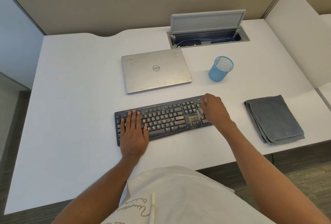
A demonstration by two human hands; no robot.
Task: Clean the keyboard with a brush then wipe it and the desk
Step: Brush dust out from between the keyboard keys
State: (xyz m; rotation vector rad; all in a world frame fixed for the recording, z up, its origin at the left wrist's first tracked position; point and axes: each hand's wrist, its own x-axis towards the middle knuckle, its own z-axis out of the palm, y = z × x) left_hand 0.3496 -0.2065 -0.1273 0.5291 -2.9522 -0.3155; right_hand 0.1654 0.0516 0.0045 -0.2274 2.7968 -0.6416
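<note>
A black keyboard (164, 119) lies slanted on the white desk (75, 87). Tan crumbs sit on its keys near the arrow cluster. My left hand (134, 130) rests flat, fingers straight, on the keyboard's left end. My right hand (214, 110) is curled over the keyboard's right end and grips a small pale brush (199, 112), whose blurred bristles touch the keys beside the crumbs. Most of the brush handle is hidden in my fist. A folded grey cloth (274, 119) lies on the desk to the right of the keyboard.
A closed silver laptop (155, 70) lies behind the keyboard. A blue mesh pen cup (221, 68) stands to its right. An open cable hatch (207, 35) with blue wires sits at the back. A white divider (293, 35) borders the desk's right side.
</note>
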